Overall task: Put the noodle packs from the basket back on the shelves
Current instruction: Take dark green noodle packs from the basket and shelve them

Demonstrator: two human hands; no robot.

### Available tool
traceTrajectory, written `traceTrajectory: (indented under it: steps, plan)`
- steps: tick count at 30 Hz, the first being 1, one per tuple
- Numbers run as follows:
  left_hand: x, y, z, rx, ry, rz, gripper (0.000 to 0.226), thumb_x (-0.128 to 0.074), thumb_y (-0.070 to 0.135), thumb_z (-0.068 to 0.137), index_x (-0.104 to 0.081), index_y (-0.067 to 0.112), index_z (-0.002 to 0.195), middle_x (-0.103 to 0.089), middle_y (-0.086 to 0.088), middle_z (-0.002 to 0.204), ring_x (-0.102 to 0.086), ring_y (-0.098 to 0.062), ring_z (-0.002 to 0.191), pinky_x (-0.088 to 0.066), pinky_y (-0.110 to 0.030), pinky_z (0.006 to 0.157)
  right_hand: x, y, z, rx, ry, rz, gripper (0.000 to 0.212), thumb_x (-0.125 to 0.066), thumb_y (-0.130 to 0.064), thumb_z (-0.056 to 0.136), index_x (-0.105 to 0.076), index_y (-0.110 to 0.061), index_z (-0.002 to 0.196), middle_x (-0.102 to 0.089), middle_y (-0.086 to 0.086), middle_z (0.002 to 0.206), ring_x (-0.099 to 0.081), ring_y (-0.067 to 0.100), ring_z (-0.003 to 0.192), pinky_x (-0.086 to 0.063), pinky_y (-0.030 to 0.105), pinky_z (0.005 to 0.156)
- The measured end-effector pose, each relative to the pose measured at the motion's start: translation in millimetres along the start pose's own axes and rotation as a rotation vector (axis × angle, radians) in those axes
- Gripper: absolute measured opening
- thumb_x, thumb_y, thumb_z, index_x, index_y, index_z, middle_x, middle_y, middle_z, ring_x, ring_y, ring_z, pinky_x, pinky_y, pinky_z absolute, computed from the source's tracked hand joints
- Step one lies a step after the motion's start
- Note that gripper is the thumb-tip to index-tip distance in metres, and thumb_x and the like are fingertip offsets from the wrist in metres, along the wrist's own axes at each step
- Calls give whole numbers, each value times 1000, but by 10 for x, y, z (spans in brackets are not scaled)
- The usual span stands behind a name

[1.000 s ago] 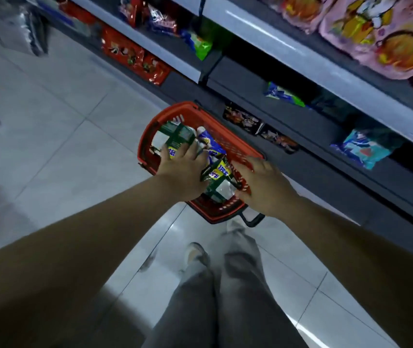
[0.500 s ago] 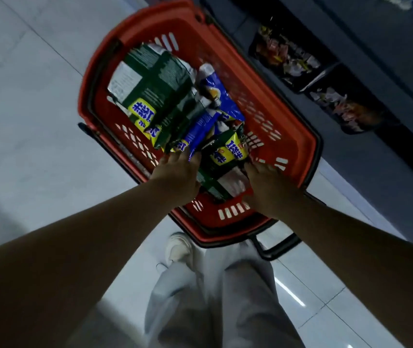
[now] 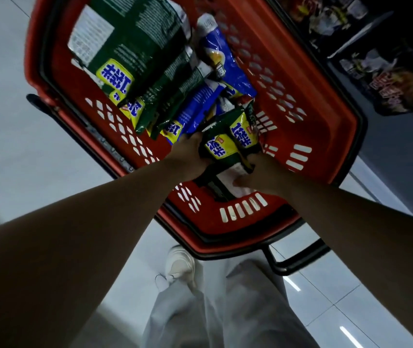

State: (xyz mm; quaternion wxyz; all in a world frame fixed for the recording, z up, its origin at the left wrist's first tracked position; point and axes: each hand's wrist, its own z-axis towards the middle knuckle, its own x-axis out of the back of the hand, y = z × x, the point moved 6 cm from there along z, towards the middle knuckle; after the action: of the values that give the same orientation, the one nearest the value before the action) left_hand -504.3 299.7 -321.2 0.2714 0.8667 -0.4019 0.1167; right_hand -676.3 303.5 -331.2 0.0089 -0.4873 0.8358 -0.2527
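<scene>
Currently, left hand (image 3: 191, 156) and right hand (image 3: 260, 173) clasp the green noodle packs (image 3: 228, 144), fingers curled round them, at frame centre inside the red basket (image 3: 245, 223). Squeeze evenly; lift straight up, clear of the blue packs (image 3: 225, 69).

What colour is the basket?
The basket is red with black trim; the head view shows it best.

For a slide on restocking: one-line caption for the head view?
Left hand and right hand grip green noodle packs at the near end of a red basket on a tiled floor.
</scene>
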Motion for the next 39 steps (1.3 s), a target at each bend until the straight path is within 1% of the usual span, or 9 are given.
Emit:
traceTrajectory:
  steps: [4, 8, 12, 14, 21, 26, 32, 36, 39]
  plan:
    - [109, 5, -140, -24, -9, -117, 58, -60, 29, 93, -35, 14, 143, -43, -12, 135, -55, -29, 113, -42, -22, 68, 219, -133, -192, 30, 4, 169, 28, -77, -17, 79, -57, -16, 99, -60, -1, 89, -59, 14, 86, -44, 23, 66]
    - [328, 154, -459, -47, 44, -412, 55, -51, 33, 98, -32, 13, 145, -42, 10, 123, -43, -5, 112, -36, -9, 71, 615, -247, -473, 56, 129, 446, 30, -74, -24, 81, -60, -17, 107, -69, 1, 96, -66, 15, 88, -53, 27, 68]
    - [531, 238, -831, 51, 143, -736, 61, -59, 57, 86, -50, 19, 132, -61, -1, 127, -61, -24, 112, -52, -36, 89, 635, -371, -772, -4, 124, 1019, 29, -61, -25, 92, -62, -18, 120, -70, 3, 113, -67, 20, 102, -57, 28, 63]
    - [624, 313, -1089, 59, 165, -871, 49, -59, 50, 89, -54, 16, 125, -66, -5, 118, -66, -26, 102, -54, -47, 90, 570, -513, -971, 7, 111, 1124, 34, -57, -24, 94, -60, -16, 127, -69, 6, 118, -66, 22, 107, -57, 30, 71]
    - [1025, 653, -2292, 13, 118, -1067, 22, -54, 16, 96, -58, 7, 116, -73, -9, 97, -73, -21, 76, -59, -33, 66, 570, -1005, -2161, 155, 297, 1109, 27, -57, -14, 95, -60, -12, 122, -67, 12, 121, -64, 28, 110, -49, 49, 98]
    - [1403, 1009, -3539, -167, 176, -933, 14, -56, 15, 94, -63, 9, 105, -74, -5, 88, -72, -17, 73, -55, -32, 72, 570, -1310, -3494, 297, 391, 1073, 35, -59, -18, 95, -58, -11, 129, -68, 7, 121, -64, 25, 111, -48, 48, 101]
    - [1518, 1493, -5057, -351, 176, -920, 9, -59, 22, 93, -62, 17, 86, -70, 0, 68, -66, -14, 52, -45, -18, 40, 559, -1515, -5210, 402, 650, 931, 15, -70, -33, 84, -69, -20, 92, -74, 2, 101, -70, 23, 96, -52, 50, 95]
    - [1508, 1796, -5823, -460, 192, -905, 11, -62, 22, 91, -66, 13, 90, -75, -6, 85, -72, -23, 76, -59, -38, 72, 616, -1569, -6158, 489, 787, 962, 10, -69, -25, 87, -64, -19, 94, -74, 5, 100, -71, 24, 93, -54, 49, 91]
    - [1505, 2076, -6336, -581, 160, -904, 9, -60, 16, 92, -64, 7, 91, -73, -6, 83, -70, -20, 74, -58, -32, 72, 661, -1532, -6736, 553, 877, 967, 26, -73, -30, 83, -61, -16, 102, -72, 7, 106, -70, 23, 97, -52, 49, 94]
